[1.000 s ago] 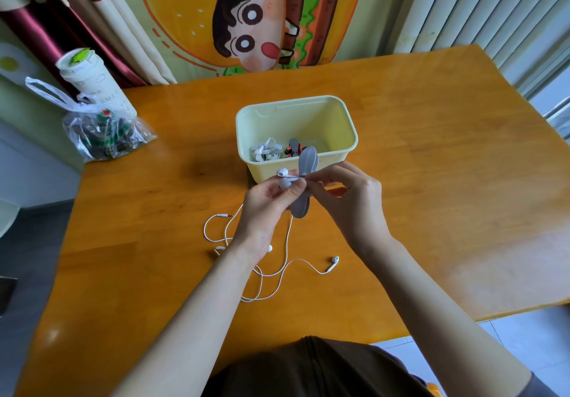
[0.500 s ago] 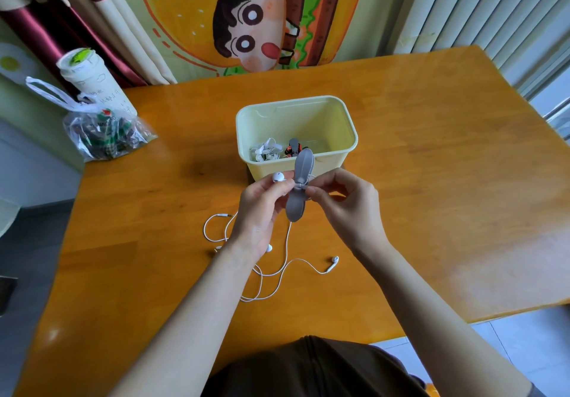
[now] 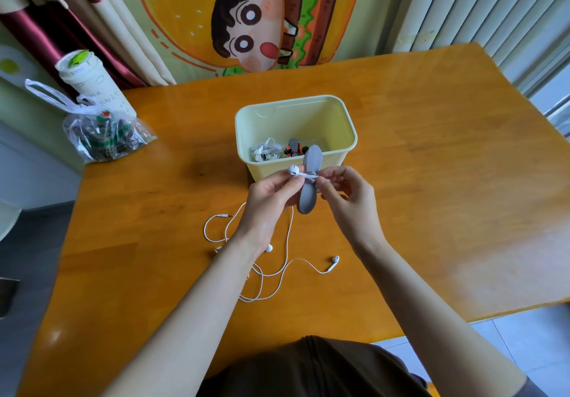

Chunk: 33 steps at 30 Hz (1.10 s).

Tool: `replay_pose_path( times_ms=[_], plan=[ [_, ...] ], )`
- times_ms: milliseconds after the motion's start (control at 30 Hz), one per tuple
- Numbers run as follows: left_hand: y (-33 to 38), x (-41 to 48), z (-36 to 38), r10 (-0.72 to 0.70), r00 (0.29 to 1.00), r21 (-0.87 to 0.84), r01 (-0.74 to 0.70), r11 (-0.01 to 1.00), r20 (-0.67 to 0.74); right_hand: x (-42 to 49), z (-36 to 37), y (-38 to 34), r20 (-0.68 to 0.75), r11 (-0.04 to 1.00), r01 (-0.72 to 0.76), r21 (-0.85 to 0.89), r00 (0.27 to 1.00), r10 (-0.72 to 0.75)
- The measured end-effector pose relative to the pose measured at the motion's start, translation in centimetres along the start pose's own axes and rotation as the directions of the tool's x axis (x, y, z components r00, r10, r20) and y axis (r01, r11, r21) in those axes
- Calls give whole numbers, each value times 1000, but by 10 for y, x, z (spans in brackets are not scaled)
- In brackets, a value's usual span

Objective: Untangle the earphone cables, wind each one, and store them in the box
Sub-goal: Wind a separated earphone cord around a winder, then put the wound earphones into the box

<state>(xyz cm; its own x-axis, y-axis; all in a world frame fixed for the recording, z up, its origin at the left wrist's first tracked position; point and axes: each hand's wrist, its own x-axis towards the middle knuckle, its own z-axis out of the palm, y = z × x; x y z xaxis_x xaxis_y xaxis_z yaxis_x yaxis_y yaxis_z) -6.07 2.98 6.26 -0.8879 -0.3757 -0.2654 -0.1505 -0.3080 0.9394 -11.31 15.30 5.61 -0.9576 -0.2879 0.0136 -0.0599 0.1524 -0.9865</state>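
Swung out leftward since a moment ago, the earbud (image 3: 293, 169) is pinched in my left hand (image 3: 271, 194), my right hand (image 3: 350, 194) grips the grey winder (image 3: 307, 200) near the box (image 3: 337, 156): winding barely begun, cable (image 3: 289, 242) trailing on the tabletop (image 3: 447, 196).

The orange-yellow wooden table (image 3: 431, 180) has a glossy, planked top. A pale yellow open box (image 3: 337, 156) stands on it around the middle, towards the far side. At the far left corner lies a clear plastic bag (image 3: 105, 140), knotted at the top, with dark and green contents. A white cup (image 3: 89, 82) with a green-marked lid rises just behind the bag, touching it. On the near side of the box, a white earphone cable (image 3: 288, 242) sprawls in loose loops. Its plug (image 3: 224, 216) lies to the left and one earbud (image 3: 333, 262) to the right.
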Motion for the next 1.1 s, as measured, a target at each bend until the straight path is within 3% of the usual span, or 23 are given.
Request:
replay_pose_path(
  times_ms=[300, 467, 800, 900, 1000, 1100],
  plan=[
    [-2, -1, -1, -8, 999, -24, 7, 1000, -40, 1, 2, 3, 34, 1000, -26, 9, 999, 26],
    [0, 2, -1, 12, 999, -84, -16, 996, -52, 1, 5, 3, 155, 980, -197, 42, 970, 188],
    [8, 23, -16, 66, 994, 177, -50, 983, -85, 30, 13, -5, 196, 970, -234, 63, 956, 218],
    [7, 38, -38, 199, 966, 447, -108, 888, -162, 58, 10, -3, 153, 975, -223, 0, 963, 220],
    [6, 56, -62, 367, 911, 729, -120, 674, -190, 94, 12, 1, 152, 970, -192, -148, 965, 214],
    [4, 75, -77, 360, 919, 876, -33, 481, -163, 129, 23, 7, 181, 937, -191, -292, 951, 250]
  ],
)
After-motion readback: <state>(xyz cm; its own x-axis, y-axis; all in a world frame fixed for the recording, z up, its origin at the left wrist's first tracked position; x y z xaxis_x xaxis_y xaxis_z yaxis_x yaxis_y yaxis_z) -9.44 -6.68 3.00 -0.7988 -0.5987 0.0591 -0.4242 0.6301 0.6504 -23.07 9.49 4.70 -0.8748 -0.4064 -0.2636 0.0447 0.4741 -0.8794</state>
